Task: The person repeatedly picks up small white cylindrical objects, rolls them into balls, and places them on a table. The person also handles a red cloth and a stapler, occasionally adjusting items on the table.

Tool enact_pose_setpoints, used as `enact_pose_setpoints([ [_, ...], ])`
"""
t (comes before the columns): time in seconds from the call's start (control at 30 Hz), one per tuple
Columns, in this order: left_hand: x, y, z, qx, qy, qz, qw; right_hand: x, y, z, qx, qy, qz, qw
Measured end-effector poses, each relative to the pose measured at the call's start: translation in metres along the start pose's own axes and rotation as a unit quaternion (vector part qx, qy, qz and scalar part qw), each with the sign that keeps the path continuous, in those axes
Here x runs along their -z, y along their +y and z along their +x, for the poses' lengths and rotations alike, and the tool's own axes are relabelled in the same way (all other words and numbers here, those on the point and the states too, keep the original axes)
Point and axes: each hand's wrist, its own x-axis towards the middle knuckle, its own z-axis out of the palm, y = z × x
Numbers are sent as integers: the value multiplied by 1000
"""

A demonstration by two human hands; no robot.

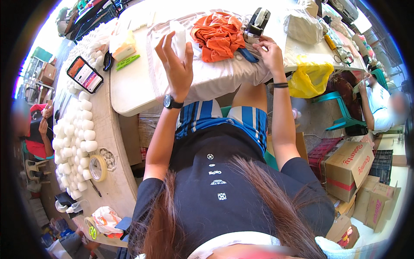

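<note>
My left hand, a dark watch on its wrist, is raised over the cloth-covered table edge with fingers stretched and thumb apart. Between its thumb and fingers shows a white upright piece; whether the hand touches it I cannot tell. To the right lies a crumpled heap of orange cloth. My right hand, with dark bands at the wrist, has its fingertips bent together beside a black-and-white device and a dark blue flat piece. What those fingertips hold, if anything, is too small to make out.
White cloth drapes over the table edge. At left are a phone, many white rounded pieces and a tape roll. A yellow plastic bag hangs at right, near cardboard boxes and a seated person.
</note>
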Motion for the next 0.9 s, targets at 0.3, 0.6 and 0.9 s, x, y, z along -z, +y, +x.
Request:
enact_pose_setpoints([
  [0.3,33,37,-3,-53,-173,105,978,11,-115,-46,17,-42,342,939],
  [0.6,25,30,-26,-54,-150,44,986,-19,-173,-69,-49,-116,356,926],
  [0.9,25,28,-29,-82,-144,44,985,-19,-173,-70,-36,-99,305,946],
])
